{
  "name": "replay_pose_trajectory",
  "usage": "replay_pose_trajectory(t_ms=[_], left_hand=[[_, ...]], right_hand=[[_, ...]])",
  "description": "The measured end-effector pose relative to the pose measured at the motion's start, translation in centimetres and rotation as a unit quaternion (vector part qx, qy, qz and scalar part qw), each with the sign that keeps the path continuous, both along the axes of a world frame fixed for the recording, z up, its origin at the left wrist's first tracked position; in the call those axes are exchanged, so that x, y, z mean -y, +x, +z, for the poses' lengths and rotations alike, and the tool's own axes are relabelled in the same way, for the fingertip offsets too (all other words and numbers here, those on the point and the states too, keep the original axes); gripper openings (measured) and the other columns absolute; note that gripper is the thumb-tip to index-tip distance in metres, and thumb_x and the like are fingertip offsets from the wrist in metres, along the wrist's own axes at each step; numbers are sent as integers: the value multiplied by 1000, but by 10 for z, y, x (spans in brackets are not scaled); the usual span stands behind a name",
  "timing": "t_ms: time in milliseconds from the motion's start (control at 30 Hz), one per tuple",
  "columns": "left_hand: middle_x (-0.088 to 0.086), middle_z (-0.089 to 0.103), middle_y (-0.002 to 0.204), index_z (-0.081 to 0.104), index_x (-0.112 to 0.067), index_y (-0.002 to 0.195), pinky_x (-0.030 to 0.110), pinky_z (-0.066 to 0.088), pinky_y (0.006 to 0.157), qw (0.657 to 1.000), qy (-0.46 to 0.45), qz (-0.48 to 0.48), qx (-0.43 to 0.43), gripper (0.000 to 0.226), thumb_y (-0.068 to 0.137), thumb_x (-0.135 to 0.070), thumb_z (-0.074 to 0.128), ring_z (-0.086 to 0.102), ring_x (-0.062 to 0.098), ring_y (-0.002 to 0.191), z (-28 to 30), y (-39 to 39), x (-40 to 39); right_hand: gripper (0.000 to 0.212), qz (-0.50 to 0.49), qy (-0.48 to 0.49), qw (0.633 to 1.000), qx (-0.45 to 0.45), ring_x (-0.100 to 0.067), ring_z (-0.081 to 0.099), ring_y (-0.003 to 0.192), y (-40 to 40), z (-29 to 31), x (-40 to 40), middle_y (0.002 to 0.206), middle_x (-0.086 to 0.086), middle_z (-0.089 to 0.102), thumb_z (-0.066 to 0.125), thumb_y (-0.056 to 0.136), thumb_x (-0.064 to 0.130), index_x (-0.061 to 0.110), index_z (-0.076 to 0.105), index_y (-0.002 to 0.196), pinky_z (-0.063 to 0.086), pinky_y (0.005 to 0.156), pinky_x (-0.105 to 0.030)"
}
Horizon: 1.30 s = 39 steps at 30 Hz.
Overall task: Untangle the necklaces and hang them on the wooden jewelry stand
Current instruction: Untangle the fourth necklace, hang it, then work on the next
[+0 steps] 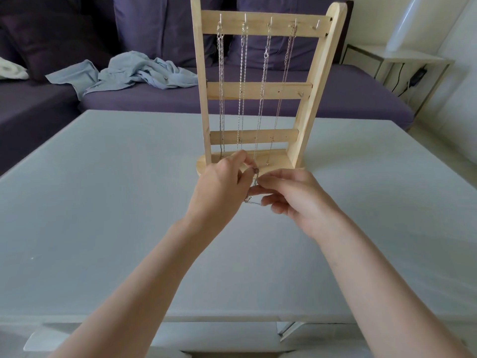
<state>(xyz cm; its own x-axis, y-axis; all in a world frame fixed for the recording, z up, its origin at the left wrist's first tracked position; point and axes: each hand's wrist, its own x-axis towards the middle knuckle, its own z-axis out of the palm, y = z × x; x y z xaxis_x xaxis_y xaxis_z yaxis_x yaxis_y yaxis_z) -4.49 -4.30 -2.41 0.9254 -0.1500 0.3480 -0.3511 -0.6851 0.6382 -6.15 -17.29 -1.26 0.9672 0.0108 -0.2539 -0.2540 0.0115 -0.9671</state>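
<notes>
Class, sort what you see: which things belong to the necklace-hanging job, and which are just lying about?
Belong: wooden jewelry stand; four hung necklaces; tangled chain pinched by left hand and right hand.
Lying about: blue cloth; purple sofa; side table.

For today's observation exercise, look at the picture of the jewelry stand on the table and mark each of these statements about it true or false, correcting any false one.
1. Four necklaces hang from the top bar of the wooden stand. True.
2. Every hook on the top bar is taken. False: the rightmost hook is bare.
3. Both hands hold one chain in front of the stand's base. True: the left hand and right hand pinch it.
4. The stand lies flat on the table. False: it stands upright.
5. A light blue cloth lies on the purple sofa. True.
</notes>
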Motion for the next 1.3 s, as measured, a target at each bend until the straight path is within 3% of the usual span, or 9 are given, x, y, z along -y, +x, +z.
replay_pose_trajectory(t_ms=[133, 333, 500, 733, 867, 933, 1100, 1200, 1300], left_hand=[[-9, 51, 50, 59, -16, 93, 28, 42, 49, 1000, -5, 3, 14, 14, 93, -12, 46, 46, 5, 42, 0, 2, 2], [-10, 51, 53, 59, -13, 94, 16, 35, 49, 1000, 0, 11, 18, 12, 94, -14, 47, 48, 3, 42, 0, 3, -5], [-10, 53, 53, 58, -16, 90, 25, 44, 56, 999, -19, 26, 1, 10, 93, -15, 49, 51, 1, 45, -1, 2, -8], [-3, 59, 62, 58, -13, 86, 14, 40, 44, 992, -94, 41, -75, 9, 87, -7, 51, 55, 3, 46, -3, 2, -7], [-2, 57, 64, 59, -13, 88, 13, 40, 43, 930, -280, 36, -237, 11, 89, -6, 50, 50, 5, 50, 6, 1, -5], [-3, 57, 63, 59, -13, 92, 11, 39, 42, 915, -293, 27, -276, 11, 88, -7, 51, 49, 5, 52, 9, 0, -5], [-11, 53, 41, 56, -15, 80, 14, 35, 39, 939, -222, 3, -262, 12, 86, -5, 53, 41, 6, 40, 4, -1, 3], [-10, 54, 41, 54, -19, 74, 15, 33, 40, 952, -179, -11, -248, 17, 86, -7, 53, 39, 3, 33, -2, -4, 11], [-10, 54, 43, 57, -17, 76, 16, 35, 42, 943, -195, -24, -270, 16, 87, -6, 52, 42, 8, 42, -2, -7, 13]], right_hand=[[10, -9, 82, 996, -38, -8, 61, 50, 0, 1, 1, 67, -4, 72, 55, 90, 5, 10, 61, 84, 44, 45, -15], [6, 30, 147, 988, -31, -13, 59, 56, 3, 5, 6, 60, -1, 62, 58, 88, 7, 9, 61, 84, 47, 52, -19], [8, 29, 209, 977, -21, -18, 63, 68, 3, 8, 8, 60, 0, 57, 60, 86, 7, 11, 58, 79, 54, 63, -21], [13, 19, 169, 985, -8, -14, 54, 57, 2, 10, 10, 65, -3, 55, 57, 86, -1, 10, 58, 81, 39, 44, -18], [22, 44, -2, 998, 37, -10, 51, 56, 3, 6, 11, 66, -3, 57, 54, 84, -8, 9, 65, 75, 42, 52, -17], [28, 62, -135, 986, 74, -10, 50, 57, 2, 7, 10, 66, -3, 58, 52, 83, -7, 12, 69, 72, 42, 54, -17], [21, 64, -538, 831, 127, -22, 50, 65, -5, 7, -5, 75, -5, 56, 48, 86, 1, 9, 66, 81, 38, 56, -24], [27, 94, -595, 794, 86, -21, 40, 62, -10, 1, -12, 67, -2, 35, 50, 87, -3, 9, 38, 65, 31, 51, -27], [20, 111, -588, 799, 62, -27, 44, 74, -6, -7, -11, 68, 1, 35, 59, 86, 7, 13, 42, 76, 35, 62, -27]])
